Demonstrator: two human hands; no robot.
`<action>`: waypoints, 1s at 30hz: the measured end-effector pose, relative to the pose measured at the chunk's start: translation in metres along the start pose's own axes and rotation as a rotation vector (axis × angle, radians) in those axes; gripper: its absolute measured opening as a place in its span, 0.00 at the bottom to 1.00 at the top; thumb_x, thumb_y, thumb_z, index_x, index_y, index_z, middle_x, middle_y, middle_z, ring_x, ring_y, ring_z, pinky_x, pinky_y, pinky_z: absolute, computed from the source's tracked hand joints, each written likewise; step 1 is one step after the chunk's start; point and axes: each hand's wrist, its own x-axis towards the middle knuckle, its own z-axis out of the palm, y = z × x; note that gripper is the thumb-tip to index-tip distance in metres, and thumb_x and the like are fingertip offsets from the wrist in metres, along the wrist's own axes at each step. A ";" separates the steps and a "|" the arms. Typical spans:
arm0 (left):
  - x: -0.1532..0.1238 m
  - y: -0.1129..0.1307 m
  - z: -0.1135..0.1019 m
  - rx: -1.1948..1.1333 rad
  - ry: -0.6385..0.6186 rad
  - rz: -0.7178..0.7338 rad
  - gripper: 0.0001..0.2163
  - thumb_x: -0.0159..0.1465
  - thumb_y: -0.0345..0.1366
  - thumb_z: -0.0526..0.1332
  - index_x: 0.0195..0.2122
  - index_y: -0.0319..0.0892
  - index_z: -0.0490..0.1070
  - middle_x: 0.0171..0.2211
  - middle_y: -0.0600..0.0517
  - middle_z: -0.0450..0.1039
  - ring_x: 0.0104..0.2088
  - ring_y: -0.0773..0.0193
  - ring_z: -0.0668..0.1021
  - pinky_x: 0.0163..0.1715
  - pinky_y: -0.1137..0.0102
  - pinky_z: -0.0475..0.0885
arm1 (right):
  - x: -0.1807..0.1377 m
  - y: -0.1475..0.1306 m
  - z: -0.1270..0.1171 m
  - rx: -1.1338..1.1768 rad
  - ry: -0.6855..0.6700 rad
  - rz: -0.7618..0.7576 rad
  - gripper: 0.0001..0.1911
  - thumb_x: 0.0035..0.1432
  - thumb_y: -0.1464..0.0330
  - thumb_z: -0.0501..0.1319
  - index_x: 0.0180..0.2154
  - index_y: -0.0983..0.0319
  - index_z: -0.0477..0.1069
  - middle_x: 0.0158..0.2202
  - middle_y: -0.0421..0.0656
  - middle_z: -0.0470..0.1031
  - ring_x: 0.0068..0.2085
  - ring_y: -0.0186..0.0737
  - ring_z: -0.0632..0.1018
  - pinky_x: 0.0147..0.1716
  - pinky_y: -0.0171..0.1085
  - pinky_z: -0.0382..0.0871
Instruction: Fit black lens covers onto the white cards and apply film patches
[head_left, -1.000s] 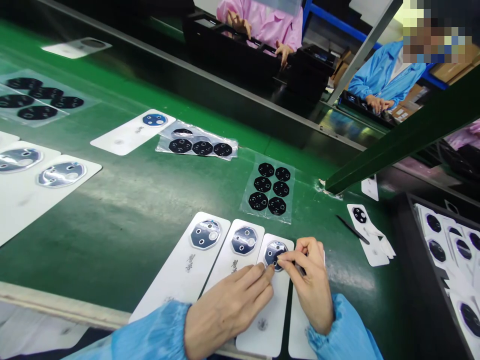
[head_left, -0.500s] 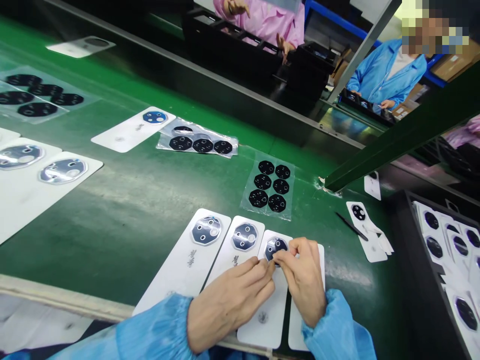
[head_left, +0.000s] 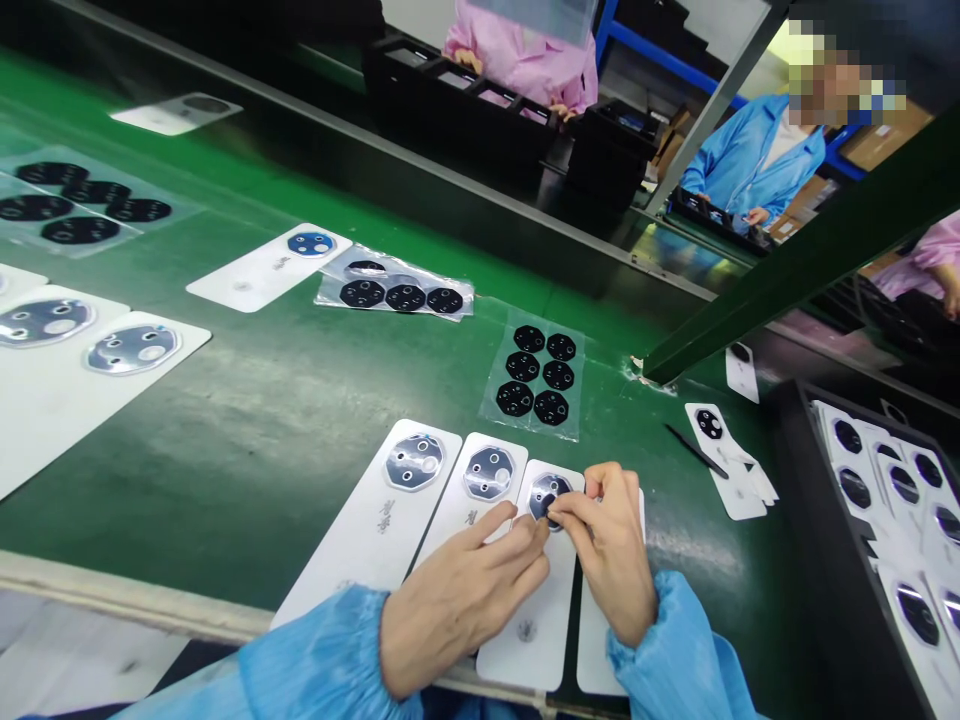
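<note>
Along the bench's front edge lie several white phone-back-shaped panels, each with a dark octagonal piece with round holes at its upper end. On the third panel (head_left: 521, 625), my right hand (head_left: 611, 545) pinches thumb and forefinger at the lower right of the octagonal piece (head_left: 546, 490); whatever is between the fingertips is hidden. My left hand (head_left: 472, 590) rests over the second panel (head_left: 459, 478) and the third, its fingers loosely bent and parted, tips close to the right hand's. To the left is the first panel (head_left: 360, 530). A fourth panel (head_left: 596, 640) is partly covered by my right hand.
Beyond the hands lie a clear sheet of black octagonal stickers (head_left: 528, 430) and a folded sheet (head_left: 330, 290). More panels (head_left: 82, 410) are at left. At right are black tweezers (head_left: 694, 450) and a black tray (head_left: 806, 520) of panels. A green post (head_left: 750, 290) rises ahead. Co-workers sit opposite.
My left forefinger has lifted and parted slightly from the other fingers. My right hand stays pinched at the same octagonal piece. The view has shifted slightly.
</note>
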 end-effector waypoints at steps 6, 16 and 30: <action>0.001 -0.001 0.001 0.015 0.009 0.004 0.16 0.66 0.22 0.42 0.32 0.37 0.68 0.42 0.46 0.73 0.45 0.63 0.69 0.51 0.63 0.59 | -0.002 0.002 0.003 -0.031 0.035 -0.011 0.11 0.58 0.78 0.56 0.30 0.59 0.72 0.33 0.41 0.56 0.36 0.39 0.62 0.35 0.39 0.60; 0.004 -0.002 0.000 0.029 0.035 -0.002 0.17 0.66 0.22 0.41 0.32 0.38 0.68 0.41 0.48 0.73 0.44 0.64 0.69 0.51 0.64 0.59 | -0.002 -0.002 0.002 -0.115 0.070 -0.065 0.11 0.59 0.77 0.55 0.28 0.60 0.71 0.32 0.41 0.58 0.35 0.39 0.61 0.33 0.38 0.57; 0.003 -0.001 0.002 0.042 0.053 0.002 0.16 0.66 0.22 0.42 0.31 0.38 0.67 0.40 0.48 0.73 0.44 0.64 0.69 0.53 0.62 0.55 | -0.003 0.000 0.004 -0.146 0.054 -0.079 0.12 0.58 0.78 0.54 0.27 0.60 0.70 0.31 0.42 0.59 0.34 0.39 0.61 0.31 0.38 0.56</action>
